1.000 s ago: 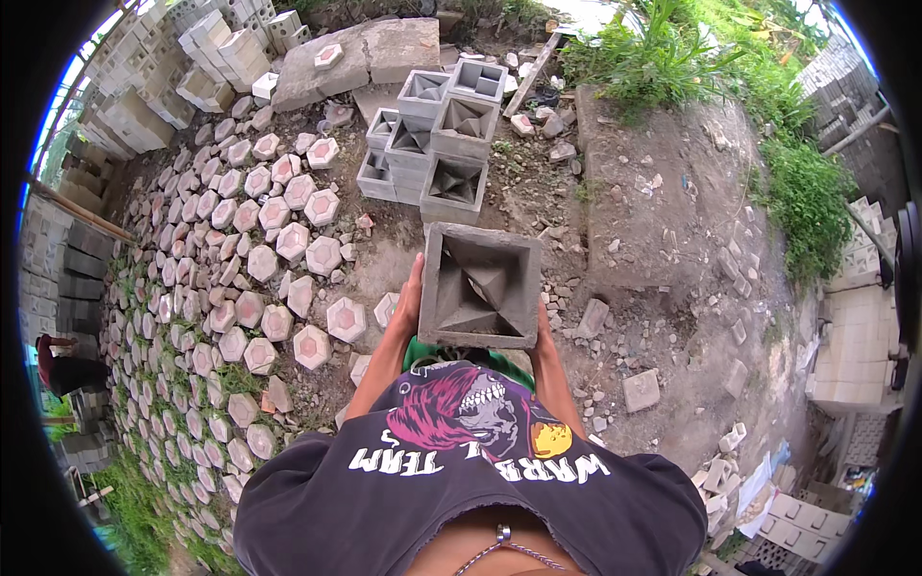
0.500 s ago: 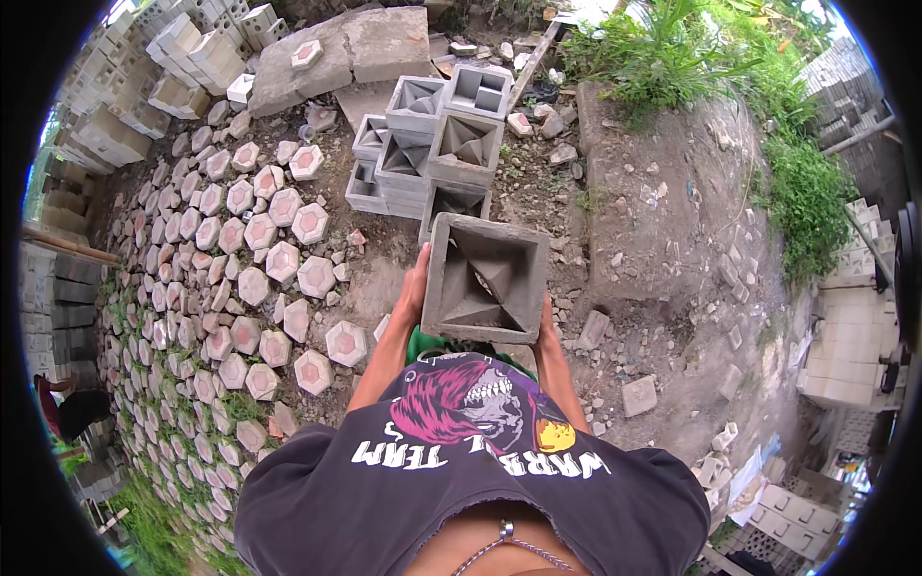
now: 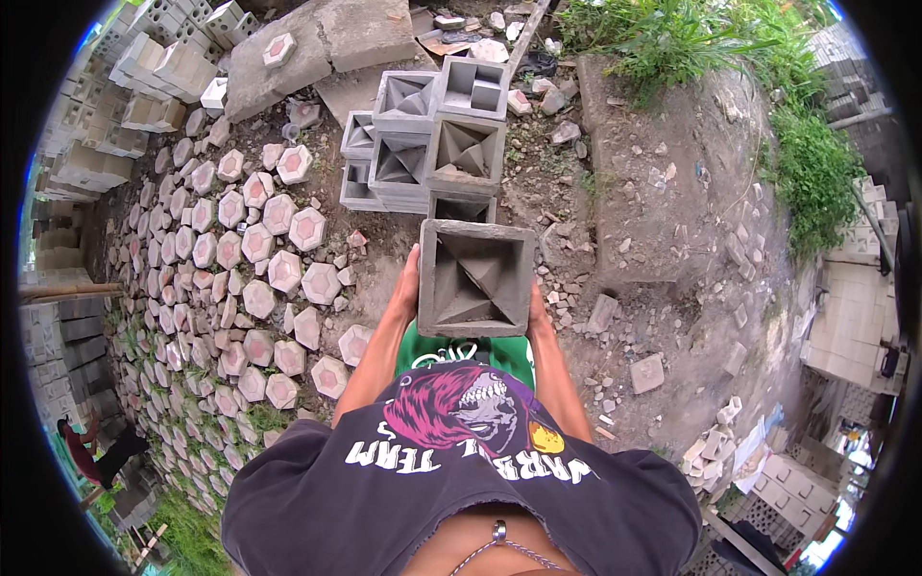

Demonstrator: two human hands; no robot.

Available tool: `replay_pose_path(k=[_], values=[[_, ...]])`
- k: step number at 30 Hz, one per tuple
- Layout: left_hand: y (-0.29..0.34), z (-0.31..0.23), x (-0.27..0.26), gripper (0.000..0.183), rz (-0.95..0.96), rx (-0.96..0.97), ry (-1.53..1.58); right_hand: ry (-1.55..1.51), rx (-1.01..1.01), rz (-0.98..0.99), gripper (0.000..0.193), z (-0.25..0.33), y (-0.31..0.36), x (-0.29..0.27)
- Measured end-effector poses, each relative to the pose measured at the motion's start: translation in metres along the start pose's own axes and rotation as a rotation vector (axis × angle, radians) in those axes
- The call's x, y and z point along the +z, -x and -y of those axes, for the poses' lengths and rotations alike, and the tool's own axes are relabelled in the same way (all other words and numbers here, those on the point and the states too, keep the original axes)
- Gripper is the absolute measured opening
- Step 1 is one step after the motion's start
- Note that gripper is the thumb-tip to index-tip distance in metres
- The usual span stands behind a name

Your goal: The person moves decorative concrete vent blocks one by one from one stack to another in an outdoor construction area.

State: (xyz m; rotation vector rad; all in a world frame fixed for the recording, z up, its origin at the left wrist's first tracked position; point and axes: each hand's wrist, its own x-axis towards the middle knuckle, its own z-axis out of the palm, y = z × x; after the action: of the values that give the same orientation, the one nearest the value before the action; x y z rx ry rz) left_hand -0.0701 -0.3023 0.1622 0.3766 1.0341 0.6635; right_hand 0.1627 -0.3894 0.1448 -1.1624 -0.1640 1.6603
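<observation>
A square grey concrete vent block (image 3: 477,327) with slanted triangular faces inside is held in front of my body. My left hand (image 3: 409,284) presses against its left side, and my right hand (image 3: 538,309) against its right side; the fingers are partly hidden behind the block. Just beyond it, similar vent blocks (image 3: 466,151) stand in stacks, with the nearest one (image 3: 463,206) partly covered by the block I hold.
Many hexagonal pavers (image 3: 280,214) lie over the ground to the left. On the right is a rough concrete slab (image 3: 663,221) with rubble beside it. Pale hollow blocks (image 3: 144,72) are piled at far left. Another person (image 3: 91,451) is at the left edge.
The held block has shifted slightly left in view and appears squarer on. Its grip is unchanged. The person at the left edge shows more fully.
</observation>
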Motion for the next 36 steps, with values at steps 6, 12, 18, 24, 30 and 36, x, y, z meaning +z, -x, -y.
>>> replay_pose_path(k=[6, 12, 18, 24, 30, 36], values=[[-0.026, -0.009, 0.002, 0.069, -0.034, -0.06, -0.003, -0.032, -0.012, 0.096, 0.053, -0.005, -0.044, -0.017], [-0.054, -0.03, 0.021, 0.068, -0.049, -0.109, 0.13, -0.115, 0.032, 0.059, 0.052, 0.02, -0.074, -0.008], [-0.1, -0.034, 0.029, 0.067, -0.064, -0.106, 0.128, -0.085, 0.103, 0.076, 0.056, 0.059, -0.111, -0.015], [-0.13, -0.032, 0.05, 0.064, -0.194, -0.153, 0.251, -0.076, 0.183, 0.109, 0.054, 0.073, -0.151, -0.033], [-0.161, -0.001, 0.011, 0.049, -0.642, -0.107, -0.17, -0.153, 0.218, 0.011, 0.051, 0.042, -0.163, -0.045], [-0.189, 0.021, -0.028, 0.049, -0.65, -0.059, -0.326, -0.219, 0.168, -0.151, 0.053, 0.0, -0.172, -0.046]])
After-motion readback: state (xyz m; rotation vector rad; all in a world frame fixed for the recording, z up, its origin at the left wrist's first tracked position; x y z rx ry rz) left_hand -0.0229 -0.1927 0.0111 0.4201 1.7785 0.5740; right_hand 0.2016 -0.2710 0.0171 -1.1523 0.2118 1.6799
